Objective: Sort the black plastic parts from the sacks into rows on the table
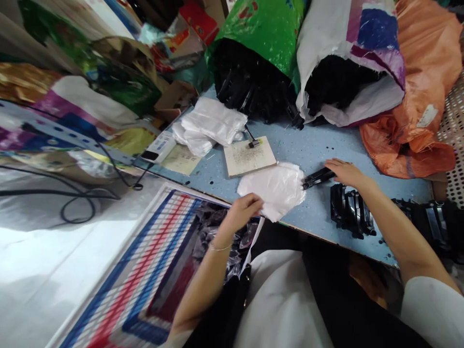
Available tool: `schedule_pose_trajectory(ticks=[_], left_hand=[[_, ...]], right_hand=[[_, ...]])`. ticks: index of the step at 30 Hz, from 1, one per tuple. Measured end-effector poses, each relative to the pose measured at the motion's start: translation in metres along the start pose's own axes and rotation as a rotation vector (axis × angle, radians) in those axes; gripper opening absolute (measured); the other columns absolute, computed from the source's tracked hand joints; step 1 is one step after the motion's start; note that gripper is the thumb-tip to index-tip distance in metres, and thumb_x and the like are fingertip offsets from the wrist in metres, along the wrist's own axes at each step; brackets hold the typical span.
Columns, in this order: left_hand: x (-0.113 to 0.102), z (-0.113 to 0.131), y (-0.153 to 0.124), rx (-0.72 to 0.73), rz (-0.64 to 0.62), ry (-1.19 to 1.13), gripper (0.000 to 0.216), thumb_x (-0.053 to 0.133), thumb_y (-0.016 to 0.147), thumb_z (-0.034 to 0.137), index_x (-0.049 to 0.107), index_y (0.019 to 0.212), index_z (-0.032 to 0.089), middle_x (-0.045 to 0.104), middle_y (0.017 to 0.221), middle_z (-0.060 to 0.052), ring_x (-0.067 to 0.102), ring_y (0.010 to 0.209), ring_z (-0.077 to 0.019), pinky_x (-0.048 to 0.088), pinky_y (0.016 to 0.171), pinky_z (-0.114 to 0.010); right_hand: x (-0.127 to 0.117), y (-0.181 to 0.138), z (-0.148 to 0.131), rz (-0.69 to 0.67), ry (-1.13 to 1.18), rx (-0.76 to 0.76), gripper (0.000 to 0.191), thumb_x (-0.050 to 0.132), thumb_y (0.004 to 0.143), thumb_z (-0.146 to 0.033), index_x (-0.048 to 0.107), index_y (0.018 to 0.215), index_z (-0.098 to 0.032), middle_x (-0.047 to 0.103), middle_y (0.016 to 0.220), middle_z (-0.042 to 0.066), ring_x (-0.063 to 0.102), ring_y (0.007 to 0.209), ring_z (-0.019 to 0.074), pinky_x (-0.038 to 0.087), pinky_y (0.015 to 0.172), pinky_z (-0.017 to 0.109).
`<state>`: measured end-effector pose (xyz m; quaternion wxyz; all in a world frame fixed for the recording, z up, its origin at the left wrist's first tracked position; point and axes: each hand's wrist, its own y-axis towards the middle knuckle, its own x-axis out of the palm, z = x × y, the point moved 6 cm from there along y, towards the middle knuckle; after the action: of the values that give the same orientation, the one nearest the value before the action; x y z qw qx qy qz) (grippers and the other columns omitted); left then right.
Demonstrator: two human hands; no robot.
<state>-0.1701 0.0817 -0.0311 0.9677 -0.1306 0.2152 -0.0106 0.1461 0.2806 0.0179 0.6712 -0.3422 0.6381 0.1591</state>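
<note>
My left hand [243, 210] pinches the near edge of a stack of white plastic bags [275, 187] lying at the front of the blue table [311, 145]. My right hand [345, 172] is closed on a long black plastic part [316, 178] whose tip points at the opening of the white bags. A pile of similar black parts [350, 210] lies on the table just under my right forearm.
Two large sacks, one green [264, 29] and one white [348, 72], full of black parts stand at the back. An orange sack [424, 96] sits at right. More white bags [210, 123], a wooden block [249, 155] and a striped woven sack [155, 270] with bagged parts lie nearby.
</note>
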Motion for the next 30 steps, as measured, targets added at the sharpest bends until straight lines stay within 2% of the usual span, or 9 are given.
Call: schedule_pose_trajectory(ticks=[3, 7, 11, 14, 17, 20, 25, 27, 30], left_hand=[[0.043, 0.057, 0.028, 0.276, 0.236, 0.221, 0.017, 0.063, 0.090, 0.033, 0.067, 0.087, 0.016, 0.067, 0.097, -0.011, 0.065, 0.089, -0.0220, 0.053, 0.084, -0.036], [0.077, 0.061, 0.059, 0.322, 0.204, 0.381, 0.011, 0.063, 0.088, 0.014, 0.064, 0.077, 0.015, 0.065, 0.099, -0.013, 0.064, 0.095, -0.0226, 0.052, 0.085, -0.034], [0.060, 0.035, 0.068, 0.270, 0.153, 0.148, 0.017, 0.060, 0.086, 0.011, 0.064, 0.071, 0.017, 0.066, 0.087, -0.006, 0.065, 0.086, -0.0173, 0.051, 0.083, -0.030], [0.048, 0.025, 0.071, 0.172, 0.188, 0.039, 0.016, 0.069, 0.081, 0.023, 0.061, 0.068, 0.018, 0.062, 0.075, -0.001, 0.060, 0.072, -0.0155, 0.049, 0.072, -0.029], [0.050, 0.028, 0.074, 0.150, 0.165, 0.031, 0.013, 0.064, 0.082, 0.023, 0.063, 0.070, 0.018, 0.064, 0.075, -0.001, 0.061, 0.075, -0.0159, 0.049, 0.074, -0.029], [0.046, 0.033, 0.068, 0.182, 0.171, 0.040, 0.010, 0.059, 0.085, 0.019, 0.066, 0.078, 0.018, 0.068, 0.079, -0.002, 0.064, 0.079, -0.0167, 0.050, 0.077, -0.029], [0.027, 0.044, 0.039, 0.375, 0.261, 0.315, 0.022, 0.048, 0.088, 0.007, 0.067, 0.084, 0.017, 0.070, 0.093, -0.008, 0.065, 0.092, -0.0210, 0.054, 0.087, -0.036], [0.029, 0.047, 0.033, 0.445, 0.225, 0.452, 0.028, 0.045, 0.087, 0.003, 0.069, 0.091, 0.016, 0.070, 0.104, -0.011, 0.064, 0.102, -0.0241, 0.053, 0.095, -0.041], [0.030, 0.045, 0.034, 0.460, 0.234, 0.388, 0.038, 0.046, 0.087, 0.003, 0.066, 0.117, 0.015, 0.066, 0.122, -0.014, 0.063, 0.114, -0.0241, 0.053, 0.101, -0.041]], right_hand=[[0.001, 0.011, 0.019, -0.051, -0.051, 0.003, 0.053, 0.063, 0.081, -0.010, 0.058, 0.134, -0.016, 0.060, 0.138, 0.016, 0.064, 0.116, 0.0281, 0.051, 0.096, 0.038], [-0.006, -0.005, 0.028, 0.076, 0.125, 0.205, 0.041, 0.068, 0.082, -0.033, 0.067, 0.116, -0.012, 0.070, 0.113, 0.018, 0.068, 0.100, 0.0314, 0.052, 0.087, 0.041], [0.006, -0.039, -0.001, 0.205, 1.041, 0.337, 0.043, 0.067, 0.080, -0.049, 0.068, 0.106, -0.015, 0.074, 0.093, 0.010, 0.071, 0.084, 0.0260, 0.054, 0.081, 0.040], [0.022, -0.045, -0.062, 0.181, 1.790, 0.255, 0.041, 0.071, 0.074, -0.050, 0.069, 0.099, -0.018, 0.075, 0.091, 0.007, 0.071, 0.084, 0.0248, 0.055, 0.085, 0.042], [0.033, -0.027, -0.124, 0.104, 2.210, 0.130, 0.042, 0.071, 0.072, -0.054, 0.071, 0.096, -0.020, 0.076, 0.089, 0.006, 0.070, 0.094, 0.0265, 0.053, 0.092, 0.045], [0.049, 0.000, -0.153, 0.153, 2.308, 0.174, 0.039, 0.074, 0.069, -0.053, 0.072, 0.086, -0.018, 0.074, 0.078, 0.004, 0.069, 0.085, 0.0234, 0.055, 0.086, 0.040], [0.062, -0.003, -0.141, 0.413, 2.144, 0.359, 0.027, 0.082, 0.064, -0.037, 0.069, 0.080, -0.019, 0.070, 0.076, -0.001, 0.063, 0.074, 0.0152, 0.051, 0.069, 0.026], [0.060, -0.023, -0.141, 0.309, 2.192, 0.295, 0.028, 0.077, 0.070, -0.040, 0.070, 0.088, -0.019, 0.072, 0.081, 0.002, 0.065, 0.077, 0.0173, 0.052, 0.069, 0.028], [0.062, -0.058, -0.155, -0.028, 2.398, 0.176, 0.040, 0.065, 0.080, -0.048, 0.068, 0.101, -0.014, 0.073, 0.094, 0.010, 0.061, 0.067, 0.0156, 0.049, 0.056, 0.027]])
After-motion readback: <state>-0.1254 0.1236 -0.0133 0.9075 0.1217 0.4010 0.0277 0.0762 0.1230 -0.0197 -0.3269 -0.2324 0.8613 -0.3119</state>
